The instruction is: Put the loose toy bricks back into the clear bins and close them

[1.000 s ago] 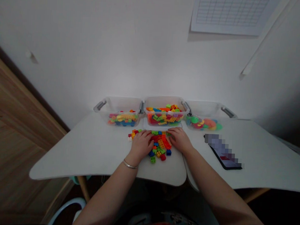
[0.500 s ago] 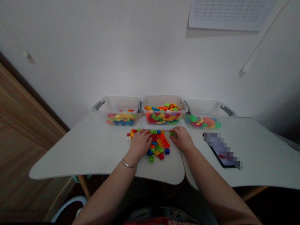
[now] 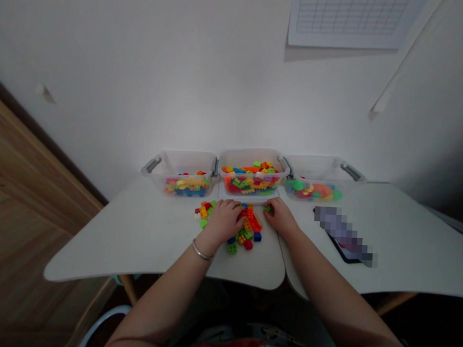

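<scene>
A pile of small colourful toy building bricks point(image 3: 248, 235) lies on the white table in front of me. My left hand point(image 3: 225, 222), with a bracelet on its wrist, rests over the left part of the pile. Its fingers reach forward with the thumb apart, and I make out nothing held in it; it hides the bricks beneath. Right of the pile, my right hand point(image 3: 281, 216) pinches a small green brick point(image 3: 267, 209) between thumb and fingers. An orange trough-shaped piece point(image 3: 256, 223) lies between the hands.
Along the wall stand three clear plastic boxes: a left box point(image 3: 154, 176) and a middle box point(image 3: 224, 169) with bricks, and a right box point(image 3: 312, 169) with rounded pieces. A phone point(image 3: 345, 254) lies at the right. The white table point(image 3: 136, 241) has a curved front edge.
My left hand has moved right across the pile, uncovering bricks at its left. My right hand stays nearly in place, with the green brick in its fingers.
</scene>
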Action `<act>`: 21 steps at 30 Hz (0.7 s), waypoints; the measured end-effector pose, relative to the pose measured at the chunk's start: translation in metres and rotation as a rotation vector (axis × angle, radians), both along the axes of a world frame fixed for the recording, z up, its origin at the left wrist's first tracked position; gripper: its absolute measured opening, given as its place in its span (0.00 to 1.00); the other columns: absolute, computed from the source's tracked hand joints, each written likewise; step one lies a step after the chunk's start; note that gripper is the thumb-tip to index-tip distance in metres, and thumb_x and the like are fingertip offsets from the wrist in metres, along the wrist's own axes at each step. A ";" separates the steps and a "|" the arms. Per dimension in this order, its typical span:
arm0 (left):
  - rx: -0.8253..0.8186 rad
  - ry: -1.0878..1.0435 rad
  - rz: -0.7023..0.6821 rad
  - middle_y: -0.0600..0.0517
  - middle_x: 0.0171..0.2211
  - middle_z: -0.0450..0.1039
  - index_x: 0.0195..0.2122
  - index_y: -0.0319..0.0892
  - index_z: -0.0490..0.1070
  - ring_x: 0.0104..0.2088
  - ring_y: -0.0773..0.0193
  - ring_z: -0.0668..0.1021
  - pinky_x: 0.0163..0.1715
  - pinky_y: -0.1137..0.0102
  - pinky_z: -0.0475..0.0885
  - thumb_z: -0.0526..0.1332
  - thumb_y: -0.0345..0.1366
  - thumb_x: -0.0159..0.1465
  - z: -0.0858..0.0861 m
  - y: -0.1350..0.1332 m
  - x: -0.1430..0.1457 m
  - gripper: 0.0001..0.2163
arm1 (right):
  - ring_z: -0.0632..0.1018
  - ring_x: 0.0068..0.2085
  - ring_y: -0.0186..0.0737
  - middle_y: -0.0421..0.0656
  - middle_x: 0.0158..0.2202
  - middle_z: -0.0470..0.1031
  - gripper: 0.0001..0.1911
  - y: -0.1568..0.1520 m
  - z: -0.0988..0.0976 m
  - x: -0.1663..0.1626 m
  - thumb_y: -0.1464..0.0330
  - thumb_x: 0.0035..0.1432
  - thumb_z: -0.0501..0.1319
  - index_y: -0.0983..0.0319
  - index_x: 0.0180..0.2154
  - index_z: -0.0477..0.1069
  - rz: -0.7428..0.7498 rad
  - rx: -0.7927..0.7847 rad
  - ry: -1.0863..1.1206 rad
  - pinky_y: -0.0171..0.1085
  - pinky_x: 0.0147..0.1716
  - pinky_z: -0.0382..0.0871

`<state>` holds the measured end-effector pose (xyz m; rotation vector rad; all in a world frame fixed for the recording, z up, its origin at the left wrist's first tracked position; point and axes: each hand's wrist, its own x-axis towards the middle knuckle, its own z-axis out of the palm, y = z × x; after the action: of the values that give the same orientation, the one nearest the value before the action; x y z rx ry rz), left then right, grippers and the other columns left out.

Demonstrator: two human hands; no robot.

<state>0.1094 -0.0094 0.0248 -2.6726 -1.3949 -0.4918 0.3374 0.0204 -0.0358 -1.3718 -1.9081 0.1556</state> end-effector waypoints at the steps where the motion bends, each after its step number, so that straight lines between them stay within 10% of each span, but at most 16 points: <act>1: -0.016 0.022 -0.043 0.46 0.46 0.77 0.46 0.44 0.76 0.48 0.54 0.75 0.54 0.57 0.67 0.56 0.40 0.66 0.001 0.002 0.002 0.12 | 0.74 0.41 0.45 0.45 0.36 0.71 0.09 0.000 0.000 0.000 0.75 0.49 0.58 0.58 0.34 0.67 -0.002 -0.001 -0.001 0.43 0.43 0.70; 11: -0.048 -0.068 -0.096 0.48 0.55 0.73 0.52 0.45 0.75 0.56 0.56 0.71 0.59 0.59 0.65 0.55 0.40 0.68 -0.016 0.009 -0.007 0.15 | 0.72 0.40 0.45 0.45 0.34 0.70 0.09 -0.006 0.013 -0.007 0.78 0.48 0.55 0.57 0.31 0.64 0.025 0.107 0.014 0.43 0.42 0.69; 21: -0.062 -0.122 -0.084 0.49 0.55 0.73 0.52 0.46 0.75 0.57 0.55 0.71 0.59 0.58 0.64 0.57 0.40 0.67 -0.020 0.011 -0.009 0.15 | 0.71 0.37 0.40 0.42 0.34 0.70 0.04 0.005 0.095 -0.037 0.72 0.54 0.59 0.58 0.32 0.64 -0.120 0.595 0.326 0.41 0.38 0.68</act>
<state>0.1007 0.0018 0.0047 -2.8035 -1.3528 -0.6397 0.3005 0.0251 0.0596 -0.9782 -1.4354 -0.2222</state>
